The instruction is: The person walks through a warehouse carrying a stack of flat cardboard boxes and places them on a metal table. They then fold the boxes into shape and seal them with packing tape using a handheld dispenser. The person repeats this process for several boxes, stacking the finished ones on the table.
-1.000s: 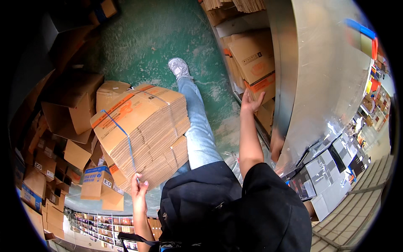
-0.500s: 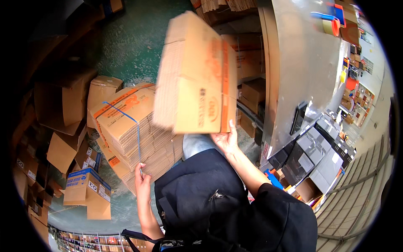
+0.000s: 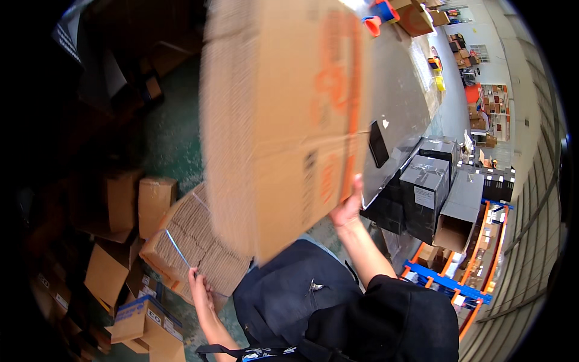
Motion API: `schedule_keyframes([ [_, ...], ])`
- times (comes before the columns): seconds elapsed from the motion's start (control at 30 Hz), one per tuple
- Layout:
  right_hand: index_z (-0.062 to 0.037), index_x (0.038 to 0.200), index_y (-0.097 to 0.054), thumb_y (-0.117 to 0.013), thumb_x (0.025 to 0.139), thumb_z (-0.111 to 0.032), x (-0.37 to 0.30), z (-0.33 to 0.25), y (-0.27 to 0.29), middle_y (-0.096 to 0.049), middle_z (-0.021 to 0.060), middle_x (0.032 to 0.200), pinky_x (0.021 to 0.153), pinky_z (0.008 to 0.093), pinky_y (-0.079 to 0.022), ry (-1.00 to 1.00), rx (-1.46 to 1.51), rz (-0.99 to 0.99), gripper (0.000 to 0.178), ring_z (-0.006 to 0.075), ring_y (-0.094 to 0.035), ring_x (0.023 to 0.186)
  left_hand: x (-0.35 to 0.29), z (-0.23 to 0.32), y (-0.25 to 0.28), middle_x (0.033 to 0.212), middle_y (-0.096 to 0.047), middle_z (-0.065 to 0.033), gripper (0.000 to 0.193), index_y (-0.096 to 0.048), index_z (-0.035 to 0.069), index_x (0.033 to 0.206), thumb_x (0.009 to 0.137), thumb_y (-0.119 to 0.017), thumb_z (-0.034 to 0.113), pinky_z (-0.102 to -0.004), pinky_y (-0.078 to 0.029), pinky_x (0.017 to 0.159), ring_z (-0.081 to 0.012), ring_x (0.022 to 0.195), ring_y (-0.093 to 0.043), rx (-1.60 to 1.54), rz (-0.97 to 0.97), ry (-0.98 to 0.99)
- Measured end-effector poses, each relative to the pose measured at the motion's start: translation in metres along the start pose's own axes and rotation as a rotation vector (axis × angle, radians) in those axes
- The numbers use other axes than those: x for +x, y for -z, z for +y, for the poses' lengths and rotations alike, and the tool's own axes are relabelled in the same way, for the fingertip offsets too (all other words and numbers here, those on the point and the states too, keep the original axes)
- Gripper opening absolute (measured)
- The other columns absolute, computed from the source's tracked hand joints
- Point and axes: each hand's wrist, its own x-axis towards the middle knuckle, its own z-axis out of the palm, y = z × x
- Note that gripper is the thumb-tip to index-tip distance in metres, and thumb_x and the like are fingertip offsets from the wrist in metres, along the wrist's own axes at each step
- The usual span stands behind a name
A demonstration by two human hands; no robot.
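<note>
Gripping with right hand (image 3: 347, 208) the lower right edge of a stack of flattened cartons (image 3: 301, 120), thumb on the printed face. Stack tilted up in front of the body, orange print and stripe facing right, corrugated edges facing left and blurred, top cut off by the frame. Pinching with left hand (image 3: 200, 286) a light blue strap (image 3: 178, 246), fingers closed at its lower end. Strap across a bundle of flattened cartons (image 3: 211, 232), located lower left of the raised stack and partly hidden by it. Left of the bundle, near it: upright brown carton (image 3: 157, 202); opened carton with blue band (image 3: 148, 320) farther down. Green floor (image 3: 175, 130) beyond. Right of the stack: metal bench (image 3: 401, 84) with black phone-like slab (image 3: 378, 145) lying flat; just past it, dark grey box (image 3: 425, 187), open grey carton (image 3: 461, 202), orange-and-blue rack (image 3: 446, 280).
</note>
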Motion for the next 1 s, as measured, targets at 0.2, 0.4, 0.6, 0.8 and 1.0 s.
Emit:
schedule_keyframes([
  [0.2, -0.0027, 0.139, -0.037, -0.069, 0.085, -0.038, 0.094, -0.138, 0.043, -0.047, 0.0221, 0.136, 0.107, 0.0538, -0.040, 0.417, 0.410, 0.059, 0.072, 0.0377, -0.048, 0.123, -0.008, 0.002, 0.006, 0.067, -0.035, 0.0051, 0.030, -0.047, 0.024, 0.111, 0.084, -0.054, 0.014, -0.0258, -0.032, 0.046, -0.0082, 0.049, -0.030, -0.118, 0.002, 0.024],
  [0.4, -0.0067, 0.138, -0.036, -0.072, 0.080, -0.042, 0.263, -0.265, 0.156, -0.035, 0.0183, 0.142, 0.097, 0.0543, -0.045, 0.426, 0.366, 0.319, 0.077, 0.0373, -0.043, 0.122, -0.030, 0.023, -0.027, 0.078, -0.043, 0.0067, 0.042, -0.047, 0.024, 0.126, 0.086, -0.057, 0.016, -0.0259, -0.033, 0.050, -0.0071, 0.056, -0.035, -0.134, 0.061, 0.050],
  [0.6, 0.0033, 0.141, -0.028, -0.049, 0.098, -0.033, 0.332, -0.257, 0.193, -0.029, 0.0299, 0.144, 0.101, 0.0583, -0.045, 0.113, 0.203, 0.159, 0.060, 0.0468, -0.041, 0.127, -0.045, 0.032, -0.093, 0.071, -0.037, 0.0045, 0.039, -0.046, 0.020, 0.120, 0.085, -0.061, 0.013, -0.0286, -0.036, 0.055, -0.0086, 0.056, -0.037, -0.215, -0.011, 0.000],
  [0.8, -0.0045, 0.115, -0.060, -0.065, 0.089, -0.018, 0.106, -0.029, 0.039, -0.066, 0.0096, 0.107, 0.088, 0.0310, -0.052, 0.119, -0.828, -0.440, 0.030, 0.0183, -0.064, 0.102, -0.048, 0.022, -0.148, 0.069, -0.036, 0.0052, 0.034, -0.047, 0.019, 0.117, 0.086, -0.058, 0.010, -0.0278, -0.036, 0.057, -0.0078, 0.055, -0.035, -0.229, -0.149, 0.006],
  [1.0, 0.0005, 0.131, -0.051, -0.068, 0.086, -0.030, 0.148, 0.138, 0.021, -0.050, 0.0208, 0.133, 0.100, 0.0374, -0.045, 0.178, -1.336, -0.456, 0.057, 0.0274, -0.054, 0.120, -0.077, 0.025, -0.195, 0.071, -0.037, 0.0055, 0.037, -0.042, 0.018, 0.123, 0.088, -0.053, 0.011, -0.0273, -0.037, 0.062, -0.0068, 0.057, -0.035, -0.140, -0.255, 0.012],
])
